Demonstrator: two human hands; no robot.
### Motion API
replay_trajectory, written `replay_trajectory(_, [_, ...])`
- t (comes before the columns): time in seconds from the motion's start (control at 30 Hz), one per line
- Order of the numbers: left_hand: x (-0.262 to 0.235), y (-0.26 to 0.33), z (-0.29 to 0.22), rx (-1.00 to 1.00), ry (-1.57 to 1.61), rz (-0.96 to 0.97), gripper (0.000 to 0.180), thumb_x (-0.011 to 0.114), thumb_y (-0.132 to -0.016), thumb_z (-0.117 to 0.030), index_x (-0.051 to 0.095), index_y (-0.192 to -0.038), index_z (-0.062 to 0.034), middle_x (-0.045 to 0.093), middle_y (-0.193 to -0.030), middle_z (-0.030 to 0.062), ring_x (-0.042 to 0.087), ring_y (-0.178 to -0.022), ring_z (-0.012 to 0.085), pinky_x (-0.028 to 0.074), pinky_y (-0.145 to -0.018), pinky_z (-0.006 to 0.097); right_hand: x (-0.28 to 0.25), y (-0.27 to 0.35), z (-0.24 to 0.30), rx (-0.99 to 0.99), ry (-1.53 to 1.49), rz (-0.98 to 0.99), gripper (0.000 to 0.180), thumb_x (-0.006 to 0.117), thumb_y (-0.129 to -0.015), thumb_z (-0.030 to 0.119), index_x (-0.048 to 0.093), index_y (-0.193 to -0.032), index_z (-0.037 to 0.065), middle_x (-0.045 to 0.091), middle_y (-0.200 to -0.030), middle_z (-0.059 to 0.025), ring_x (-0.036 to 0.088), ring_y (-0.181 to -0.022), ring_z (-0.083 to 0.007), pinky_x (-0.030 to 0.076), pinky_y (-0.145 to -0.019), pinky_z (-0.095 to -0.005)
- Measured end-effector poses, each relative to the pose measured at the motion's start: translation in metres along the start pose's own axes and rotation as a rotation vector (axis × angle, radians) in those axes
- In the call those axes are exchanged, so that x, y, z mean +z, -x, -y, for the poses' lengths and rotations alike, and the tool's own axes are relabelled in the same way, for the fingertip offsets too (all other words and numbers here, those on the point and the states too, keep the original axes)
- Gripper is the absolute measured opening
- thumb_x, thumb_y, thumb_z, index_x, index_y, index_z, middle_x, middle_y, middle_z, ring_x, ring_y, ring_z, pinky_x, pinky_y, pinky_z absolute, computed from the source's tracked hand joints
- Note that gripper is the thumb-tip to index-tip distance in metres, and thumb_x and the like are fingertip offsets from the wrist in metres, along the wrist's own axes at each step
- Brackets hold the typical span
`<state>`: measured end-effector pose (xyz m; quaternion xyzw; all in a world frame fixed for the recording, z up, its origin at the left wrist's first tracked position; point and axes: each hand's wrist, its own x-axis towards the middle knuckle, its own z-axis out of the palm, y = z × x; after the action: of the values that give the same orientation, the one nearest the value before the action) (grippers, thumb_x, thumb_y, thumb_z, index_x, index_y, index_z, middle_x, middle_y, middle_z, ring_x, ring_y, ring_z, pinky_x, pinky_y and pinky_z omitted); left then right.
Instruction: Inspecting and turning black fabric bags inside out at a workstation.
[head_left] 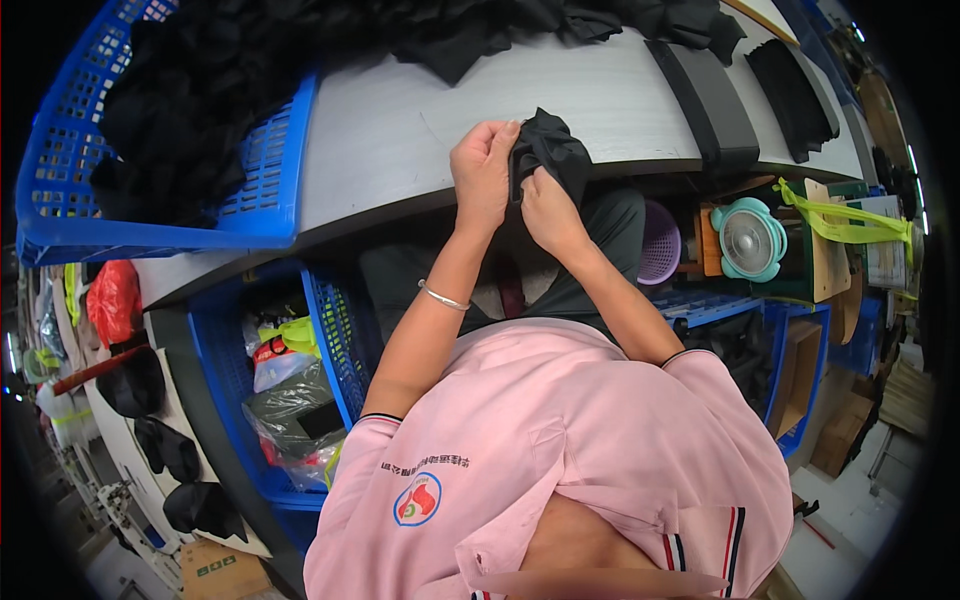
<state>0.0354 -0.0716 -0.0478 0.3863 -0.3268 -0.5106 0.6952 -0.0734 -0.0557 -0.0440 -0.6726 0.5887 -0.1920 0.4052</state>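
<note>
Just over the table's near edge, both my hands hold a black fabric piece (558,150), bunched and folded, with its tip pointing away from me. My left hand (484,170) pinches its left edge between thumb and fingers. Lower down, my right hand (548,212) is closed on the near part of the same cloth. Some of the right fingertips are hidden in the folds. What shape the fabric has when spread cannot be seen.
Black cloth pieces (440,40) heap along the table's far side. A blue crate (270,205) of black fabric stands left on the grey table (380,150). Stacked black pieces (705,100) lie right. Below are a blue bin (225,350), a purple basket (658,245) and a teal fan (748,240).
</note>
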Motion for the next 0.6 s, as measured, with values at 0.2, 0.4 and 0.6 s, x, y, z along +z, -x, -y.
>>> replay_trajectory(0.2, [-0.01, -0.025, 0.024, 0.084, -0.307, -0.147, 0.027, 0.066, -0.095, -0.019, 0.063, -0.08, 0.0034, 0.055, -0.066, -0.0013, 0.044, -0.066, 0.0061, 0.041, -0.06, 0.026, -0.003, 0.014, 0.022, -0.392, 0.28, -0.212, 0.006, 0.053, -0.089, -0.001, 0.051, -0.085, -0.005, 0.058, -0.085, -0.0285, 0.06, -0.086, -0.045, 0.05, -0.076, -0.0481])
replay_trajectory(0.4, [-0.053, -0.07, 0.017, 0.021, -0.478, -0.28, 0.027, 0.067, -0.093, -0.024, 0.066, -0.082, 0.0012, 0.055, -0.064, 0.0, 0.047, -0.064, 0.0077, 0.043, -0.061, 0.027, -0.011, 0.057, 0.032, -0.921, -0.018, -0.145, 0.01, 0.062, -0.088, 0.002, 0.055, -0.093, -0.003, 0.058, -0.091, -0.0178, 0.06, -0.082, -0.0387, 0.052, -0.07, -0.0404])
replay_trajectory(0.6, [-0.069, -0.051, -0.035, -0.033, -0.272, -0.025, 0.029, 0.065, -0.096, -0.025, 0.066, -0.081, -0.0003, 0.056, -0.067, -0.0052, 0.048, -0.065, 0.0038, 0.042, -0.061, 0.022, -0.027, 0.095, -0.009, -0.123, -0.795, 0.338, 0.018, 0.057, -0.1, 0.015, 0.061, -0.093, -0.001, 0.064, -0.096, -0.0061, 0.065, -0.089, -0.013, 0.051, -0.073, -0.0272])
